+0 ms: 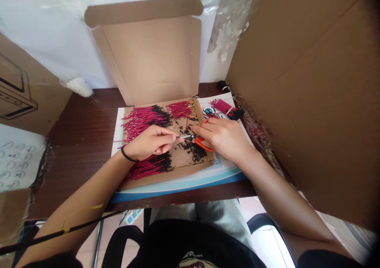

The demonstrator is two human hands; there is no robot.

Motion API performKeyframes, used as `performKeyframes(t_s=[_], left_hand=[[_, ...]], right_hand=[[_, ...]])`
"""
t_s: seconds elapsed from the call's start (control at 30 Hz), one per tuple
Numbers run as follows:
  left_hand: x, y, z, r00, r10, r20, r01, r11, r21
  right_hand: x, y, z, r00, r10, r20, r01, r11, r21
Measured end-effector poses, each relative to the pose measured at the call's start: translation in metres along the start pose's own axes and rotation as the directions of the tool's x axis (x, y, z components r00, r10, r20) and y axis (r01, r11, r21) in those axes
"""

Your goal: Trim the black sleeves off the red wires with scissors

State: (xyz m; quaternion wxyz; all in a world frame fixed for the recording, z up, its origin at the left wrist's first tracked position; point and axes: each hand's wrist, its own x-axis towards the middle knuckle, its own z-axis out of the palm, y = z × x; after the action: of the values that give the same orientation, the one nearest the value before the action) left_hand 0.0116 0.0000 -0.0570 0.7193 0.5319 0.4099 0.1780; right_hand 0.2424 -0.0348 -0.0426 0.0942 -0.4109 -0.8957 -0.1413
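Observation:
My right hand (221, 135) grips orange-handled scissors (203, 143) over an open cardboard box (178, 160). The scissor blades point left and reach the fingertips of my left hand (156, 141). Those fingers are pinched together; what they hold is too small to make out. Under and around my left hand, red wires with black ends (145, 117) lie in rows in the box. Short black scraps (197, 151) are scattered below the scissors. At the box's back right lies a pile of red pieces with gold tips (181, 109).
A tied bundle of red and black wires (227, 109) rests on a white sheet right of the box. The box's raised lid (154, 58) stands behind. Large cardboard (308, 82) walls the right side; another carton (23, 90) is at left.

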Motion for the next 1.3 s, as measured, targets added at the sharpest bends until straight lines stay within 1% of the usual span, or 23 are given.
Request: performKeyframes(t_s=[0.13,0.43,0.7,0.87,0.97,1.3], left_hand=[[0.0,0.0,-0.001,1.0,0.004,0.011,-0.004,1.0,-0.003],[0.002,-0.004,-0.006,0.999,0.01,0.048,-0.006,0.996,-0.084],[0.001,-0.003,-0.007,0.998,0.011,0.069,-0.005,0.996,-0.093],[0.0,-0.004,-0.007,0.995,0.031,0.094,-0.025,0.997,-0.071],[-0.001,-0.004,-0.008,0.993,0.047,0.111,-0.042,0.998,-0.052],[0.001,-0.006,-0.01,0.989,0.095,0.111,-0.088,0.994,-0.061]], right_hand=[[0.0,0.001,0.001,1.0,-0.01,-0.01,0.01,1.0,0.013],[-0.001,0.003,0.006,0.999,-0.009,0.05,0.005,0.995,0.097],[0.0,0.008,0.011,0.992,0.003,0.124,-0.038,0.957,0.289],[0.001,0.008,0.007,0.981,0.025,0.19,-0.101,0.912,0.398],[0.002,0.008,0.004,0.974,0.026,0.224,-0.122,0.896,0.427],[0.002,0.007,0.007,0.981,0.037,0.188,-0.121,0.883,0.453]])
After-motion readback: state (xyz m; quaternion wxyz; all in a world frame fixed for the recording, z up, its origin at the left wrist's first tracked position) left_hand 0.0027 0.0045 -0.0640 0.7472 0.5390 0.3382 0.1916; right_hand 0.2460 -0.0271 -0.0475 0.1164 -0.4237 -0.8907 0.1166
